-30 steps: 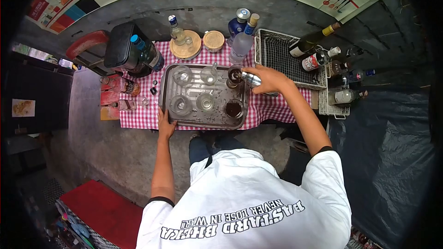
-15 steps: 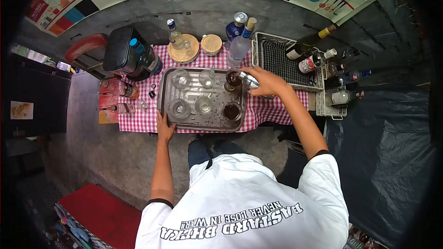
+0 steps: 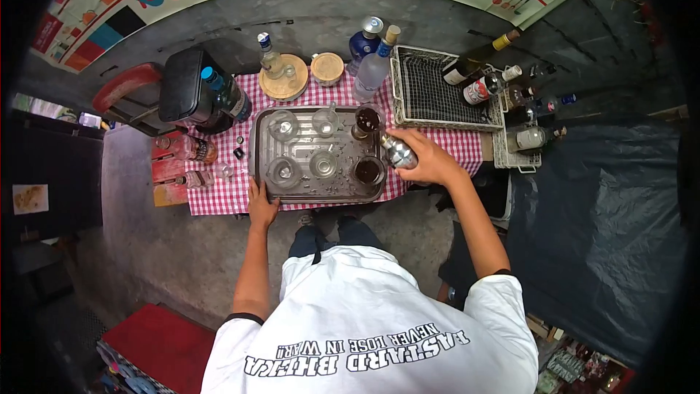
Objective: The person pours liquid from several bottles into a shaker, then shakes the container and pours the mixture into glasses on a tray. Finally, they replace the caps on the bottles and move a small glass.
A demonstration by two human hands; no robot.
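My right hand [image 3: 429, 160] is wrapped round a silver cocktail shaker [image 3: 399, 152], which tilts with its narrow end toward the tray's right edge. Beside it on the brown tray [image 3: 317, 195] stand two glasses of dark liquid, a back one [image 3: 366, 122] and a front one [image 3: 367, 171]. Clear glass cups, among them one at the front left [image 3: 284, 173] and one in the front middle [image 3: 323, 165], fill the rest of two rows. At the tray's front left corner rests my left hand [image 3: 262, 206], fingers stretched along the side and thumb apart at the front edge.
Behind the tray are a clear bottle [image 3: 370, 76], a blue bottle [image 3: 363, 47] and a wooden-lidded jar [image 3: 327, 68]. A wire basket [image 3: 430, 122] and several bottles stand at right. A black container [image 3: 186, 87] and blue-capped bottle [image 3: 227, 95] are at left. Water drops dot the tray.
My right hand has brought the shaker forward, from over the back dark glass to beside the tray's right edge. My left hand stays at the tray corner.
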